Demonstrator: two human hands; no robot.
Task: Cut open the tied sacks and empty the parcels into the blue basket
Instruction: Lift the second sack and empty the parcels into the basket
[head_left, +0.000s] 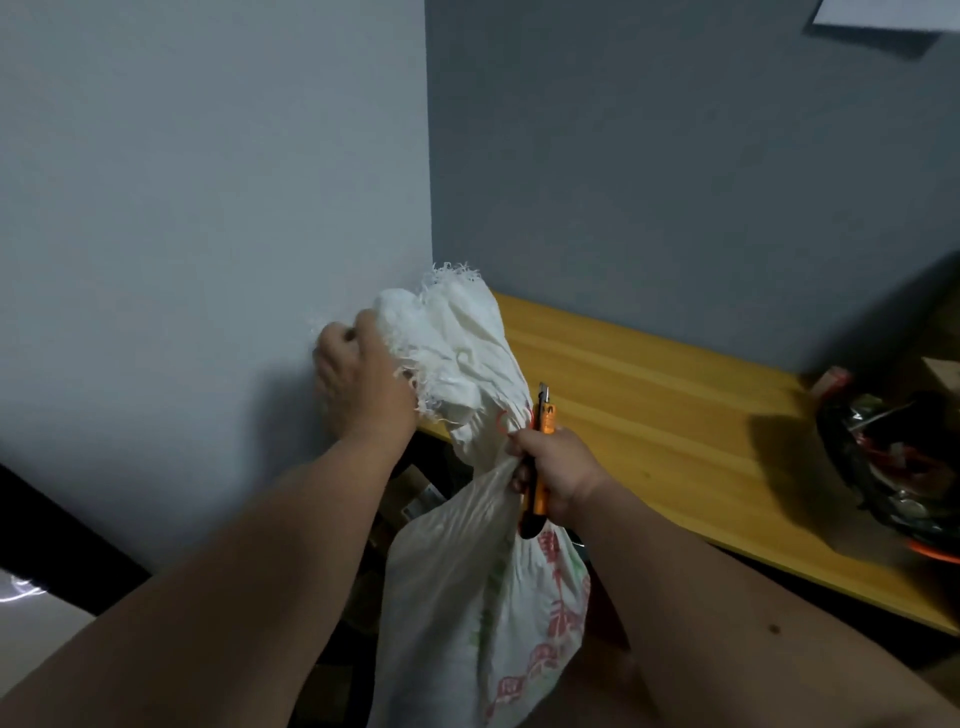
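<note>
Nearest the camera, at about 6 o'clock in the view, hangs the body of a white woven sack (467, 597) with red and green printing on its side, its lower part running out of the bottom edge. Just above it, right of centre, the right hand (553, 475) has its fingers curled round an orange utility knife (537, 467), blade end pointing toward 12 o'clock, and the same hand touches the gathered neck of the sack. A thin red tie (501, 420) circles that neck just beside the knife's tip, toward 9 o'clock from it. Farther out, toward 10 o'clock from the right hand, the left hand (363, 379) grips the frayed open top of the sack, fingers bunched into the loose cloth and holding it up against the grey wall (208, 182). Behind the sack a yellow wooden bench top (649, 415) runs from the corner toward 4 o'clock. At about 3 o'clock on it lies a dark heap of crumpled wrappers (883, 457), too blurred to tell apart. At 1 o'clock, a white sheet (893, 13) hangs on the far wall.
</note>
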